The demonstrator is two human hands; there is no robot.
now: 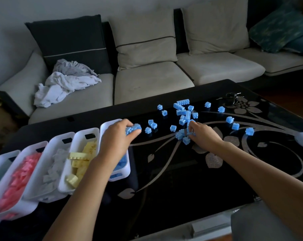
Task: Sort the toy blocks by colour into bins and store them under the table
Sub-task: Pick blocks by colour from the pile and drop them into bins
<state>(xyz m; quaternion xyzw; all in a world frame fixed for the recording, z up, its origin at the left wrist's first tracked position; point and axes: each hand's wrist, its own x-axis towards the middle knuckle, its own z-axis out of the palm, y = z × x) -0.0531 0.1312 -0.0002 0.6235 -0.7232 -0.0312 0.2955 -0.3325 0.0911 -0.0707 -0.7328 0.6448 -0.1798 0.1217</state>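
Nearest, down to the left of the fingers, white bins stand in a row on the dark tabletop: the pink bin, grey bin and yellow bin are filled already. The blue bin lies under the left wrist, partly full. The left hand pinches a clump of blue blocks just past that bin's far rim. The right hand has its fingers curled down into the blue pile, closing round a few pieces. Beyond both hands, scattered blue blocks lie apart across the tabletop. Blue looks like the last colour being sorted. The next move calls for drawing the left hand back over the blue bin and loosening the fingers. Storing the bins under the table is not yet begun.
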